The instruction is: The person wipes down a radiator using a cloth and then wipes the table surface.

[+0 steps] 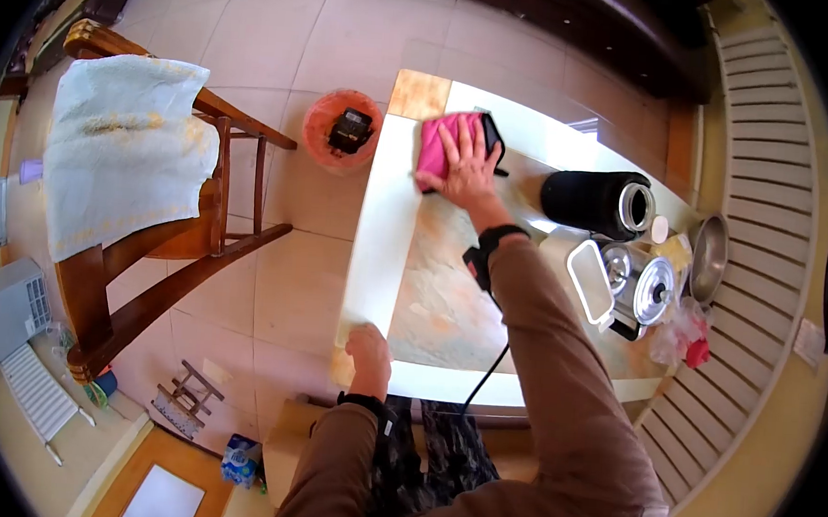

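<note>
My right hand (469,172) lies flat with fingers spread on a pink cloth (432,155), pressing it to the table top near the far left corner. A black item (492,135) shows beside the cloth, partly covered; I cannot make out what it is. My left hand (368,352) is closed at the near left corner of the white-edged table (379,209), its fingers curled at the edge and partly hidden. Around my right wrist is a black band with a dark cable (488,372) trailing down past the table's near edge.
On the table's right stand a black cylindrical container (579,200), a white-rimmed box (589,279), a metal pot (654,290), a metal bowl (709,258) and a plastic bag (679,336). Left of the table are a red bin (320,120) and a wooden chair (203,222) with a cloth cover.
</note>
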Demonstrator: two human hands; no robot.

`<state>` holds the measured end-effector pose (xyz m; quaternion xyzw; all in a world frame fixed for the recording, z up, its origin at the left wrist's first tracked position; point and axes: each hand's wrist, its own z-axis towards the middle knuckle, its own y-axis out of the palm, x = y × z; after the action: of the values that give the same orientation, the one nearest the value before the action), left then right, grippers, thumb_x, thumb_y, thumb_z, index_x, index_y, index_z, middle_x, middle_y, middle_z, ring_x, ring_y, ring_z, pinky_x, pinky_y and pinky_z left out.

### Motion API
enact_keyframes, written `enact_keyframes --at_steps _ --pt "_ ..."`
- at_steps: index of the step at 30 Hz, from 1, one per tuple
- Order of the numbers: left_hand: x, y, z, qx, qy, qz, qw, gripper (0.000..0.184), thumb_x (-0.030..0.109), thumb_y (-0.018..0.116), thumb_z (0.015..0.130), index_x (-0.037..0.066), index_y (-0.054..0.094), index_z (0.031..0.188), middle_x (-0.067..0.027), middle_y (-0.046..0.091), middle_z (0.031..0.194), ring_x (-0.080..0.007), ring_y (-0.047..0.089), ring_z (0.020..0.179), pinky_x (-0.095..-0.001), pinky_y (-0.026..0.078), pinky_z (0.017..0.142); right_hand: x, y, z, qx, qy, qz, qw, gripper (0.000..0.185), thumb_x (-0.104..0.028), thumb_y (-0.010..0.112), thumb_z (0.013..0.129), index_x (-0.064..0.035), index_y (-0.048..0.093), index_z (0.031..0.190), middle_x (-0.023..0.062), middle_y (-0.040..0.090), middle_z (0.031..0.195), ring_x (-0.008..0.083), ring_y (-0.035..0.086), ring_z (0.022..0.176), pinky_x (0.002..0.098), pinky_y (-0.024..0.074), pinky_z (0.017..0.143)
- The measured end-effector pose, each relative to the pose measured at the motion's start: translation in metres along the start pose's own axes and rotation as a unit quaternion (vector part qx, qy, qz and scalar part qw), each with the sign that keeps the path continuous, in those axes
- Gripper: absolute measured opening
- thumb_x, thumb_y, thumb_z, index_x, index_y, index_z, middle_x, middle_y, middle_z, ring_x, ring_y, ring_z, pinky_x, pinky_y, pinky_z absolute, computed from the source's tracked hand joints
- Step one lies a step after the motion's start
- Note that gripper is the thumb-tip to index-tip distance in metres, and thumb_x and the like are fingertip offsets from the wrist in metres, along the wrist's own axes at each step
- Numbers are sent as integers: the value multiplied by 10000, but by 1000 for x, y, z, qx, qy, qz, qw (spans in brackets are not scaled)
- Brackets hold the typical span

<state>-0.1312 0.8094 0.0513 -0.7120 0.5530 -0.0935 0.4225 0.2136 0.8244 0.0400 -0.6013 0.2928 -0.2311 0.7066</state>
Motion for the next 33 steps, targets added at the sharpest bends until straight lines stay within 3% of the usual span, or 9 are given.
enact_keyframes --at_steps 1,3,4,6,13,15,22,26,33 --pt "0 2 0 -4 1 1 1000 732 550 762 518 31 492 959 -31 527 843 -155 527 798 -264 460 591 4 6 15 10 14 -5 1000 939 -803 387 654 -224 291 1387 125 187 1459 335 118 1345 691 121 925" --pt "1 9 3 -42 18 -30 999 470 367 662 682 49 515 995 -95 523 884 -208 516 801 -334 383 493 10 14 45 21 34 -17 999 947 -810 378 653 -222 285 1389 127 186 1459 339 115 1345 696 118 926" --pt "3 11 3 -46 16 -30 998 470 367 662 682 49 515 995 -95 523 884 -208 516 801 -334 383 493 14 16 57 22 41 -23 999 952 -814 373 652 -221 280 1391 127 183 1460 341 111 1345 697 118 928" --pt "7 10 4 -61 -34 -20 997 725 538 759 543 38 487 993 -47 530 886 -168 535 859 -265 476 625 16 14 76 -39 69 -33 996 979 -825 370 644 -232 227 1409 121 137 1472 349 57 1355 691 114 952" --pt "7 9 4 -74 -10 -29 997 736 538 760 549 41 476 1011 -56 536 905 -178 535 870 -269 480 640 -19 2 40 -105 82 -19 991 945 -779 371 703 -214 153 1429 122 36 1491 346 -29 1362 663 76 983" --pt "9 24 6 5 -11 -19 1000 394 368 673 654 103 504 890 -43 493 783 -177 502 723 -321 371 465 -34 0 5 -88 47 -2 995 921 -754 391 712 -215 175 1426 136 50 1488 350 -13 1362 661 79 980" --pt "5 19 6 -22 14 -55 998 567 454 722 594 82 507 964 -72 523 863 -198 520 780 -352 430 511 -87 -36 -128 -164 -78 104 978 842 -665 500 708 -219 282 1389 139 140 1468 353 63 1356 649 79 993" --pt "2 13 8 -66 8 -59 996 648 487 741 573 78 504 1017 -77 529 934 -207 526 833 -347 448 529 -85 -38 -125 -204 -92 88 971 862 -678 514 684 -262 258 1394 103 119 1477 322 46 1362 649 71 997" --pt "6 12 8 -94 -5 -65 993 606 436 743 600 79 501 1025 -79 529 932 -207 517 850 -349 444 549 -72 -3 -22 -43 -69 71 994 896 -725 494 641 -223 333 1365 106 191 1457 313 89 1356 651 100 978"
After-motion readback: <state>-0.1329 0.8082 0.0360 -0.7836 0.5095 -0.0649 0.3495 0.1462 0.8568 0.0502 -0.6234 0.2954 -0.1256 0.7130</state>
